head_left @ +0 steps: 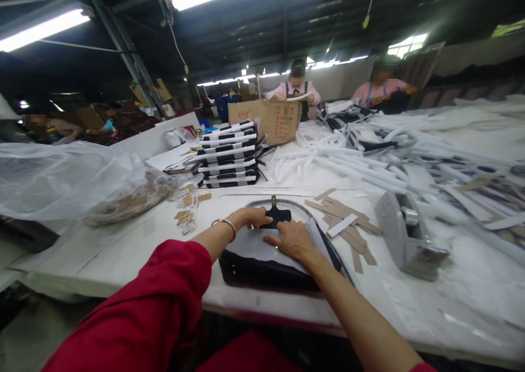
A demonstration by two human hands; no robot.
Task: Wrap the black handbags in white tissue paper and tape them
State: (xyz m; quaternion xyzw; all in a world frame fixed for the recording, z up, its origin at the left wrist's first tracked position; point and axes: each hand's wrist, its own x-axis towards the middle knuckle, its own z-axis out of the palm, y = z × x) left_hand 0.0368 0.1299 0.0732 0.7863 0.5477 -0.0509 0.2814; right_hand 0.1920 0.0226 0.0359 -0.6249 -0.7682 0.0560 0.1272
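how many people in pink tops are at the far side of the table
2: one person behind the cardboard box, and another person farther right. Others may be hidden.

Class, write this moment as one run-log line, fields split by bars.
left hand: at black flap | right hand: on pale sheet over dark bag | right of bag: cardboard strips, tape dispenser

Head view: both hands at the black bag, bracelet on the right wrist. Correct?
Not quite: the bracelet is on the left wrist, behind the left hand. The wrist of the right hand is bare, as the head view shows. Both hands are indeed at the black bag.
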